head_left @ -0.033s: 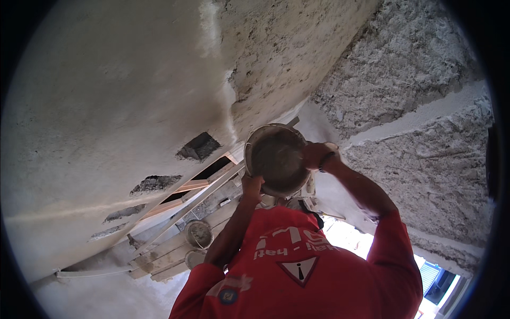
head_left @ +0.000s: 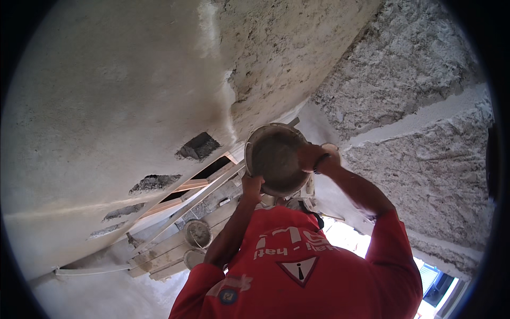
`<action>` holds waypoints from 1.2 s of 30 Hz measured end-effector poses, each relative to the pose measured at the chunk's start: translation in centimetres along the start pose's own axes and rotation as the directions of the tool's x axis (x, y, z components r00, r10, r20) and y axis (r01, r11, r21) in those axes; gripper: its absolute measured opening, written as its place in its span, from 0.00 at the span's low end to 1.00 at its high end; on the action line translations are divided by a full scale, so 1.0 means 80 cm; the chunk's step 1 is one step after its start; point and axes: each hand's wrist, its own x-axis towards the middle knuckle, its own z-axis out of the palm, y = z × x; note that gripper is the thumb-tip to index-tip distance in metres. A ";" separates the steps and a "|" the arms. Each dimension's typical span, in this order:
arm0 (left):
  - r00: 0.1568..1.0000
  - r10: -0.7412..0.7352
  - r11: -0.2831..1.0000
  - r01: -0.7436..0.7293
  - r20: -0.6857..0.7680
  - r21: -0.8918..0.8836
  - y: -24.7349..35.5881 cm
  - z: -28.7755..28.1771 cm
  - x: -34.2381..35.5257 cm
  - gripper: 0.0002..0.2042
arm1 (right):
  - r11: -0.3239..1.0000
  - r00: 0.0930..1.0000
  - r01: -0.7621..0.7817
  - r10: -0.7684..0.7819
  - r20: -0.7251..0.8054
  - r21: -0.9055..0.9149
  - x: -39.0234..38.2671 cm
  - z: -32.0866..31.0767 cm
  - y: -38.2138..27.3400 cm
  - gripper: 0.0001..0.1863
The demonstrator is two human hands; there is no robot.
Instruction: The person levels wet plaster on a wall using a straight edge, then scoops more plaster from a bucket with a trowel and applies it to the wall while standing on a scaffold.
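A round bucket (head_left: 276, 162) with grey, mortar-like material inside is tilted in front of my chest. My left hand (head_left: 252, 187) is closed on its near left rim, thumb toward the inside. Over the right side of the bucket is my right hand (head_left: 312, 158), a dark band around its wrist. Its fingers look curled, and whatever they hold is hidden inside the bucket. Just behind that wrist, a small pale round object (head_left: 331, 151) shows in part; its kind is unclear.
A plastered wall (head_left: 117, 106) with dark holes (head_left: 198, 147) rises on the left. Rough grey wall (head_left: 409, 58) stands to the right. Below are wooden planks (head_left: 162, 257) bearing a bucket (head_left: 197, 234) and a second, partly hidden round container (head_left: 193, 259). A long pale bar (head_left: 196, 199) slants alongside.
My right hand has shifted slightly left over the bucket, showing more of the pale round object behind the wrist. My left hand keeps its hold on the rim.
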 end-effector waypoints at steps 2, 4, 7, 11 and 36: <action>1.000 0.018 0.999 -0.018 0.012 0.035 -0.004 0.009 0.007 0.20 | 0.997 0.997 0.076 -0.076 -0.010 -0.005 0.011 0.006 -0.018 0.11; 0.999 0.038 0.999 -0.039 0.019 0.034 -0.002 0.031 0.012 0.21 | 0.975 0.976 0.218 -0.219 -0.016 -0.035 0.013 0.023 -0.011 0.11; 1.000 0.019 1.000 -0.019 0.001 -0.022 -0.011 0.041 0.008 0.24 | 0.915 0.917 0.396 -0.399 -0.013 -0.081 -0.007 0.034 -0.006 0.12; 1.000 -0.005 0.999 0.005 -0.012 -0.038 -0.031 0.042 0.007 0.22 | 0.825 0.828 0.560 -0.556 -0.069 0.073 -0.037 0.036 0.084 0.16; 0.962 0.218 0.968 -0.235 -0.165 -0.090 0.028 0.059 -0.060 0.21 | 0.829 0.849 0.513 -0.450 -0.278 0.223 -0.007 0.043 0.107 0.22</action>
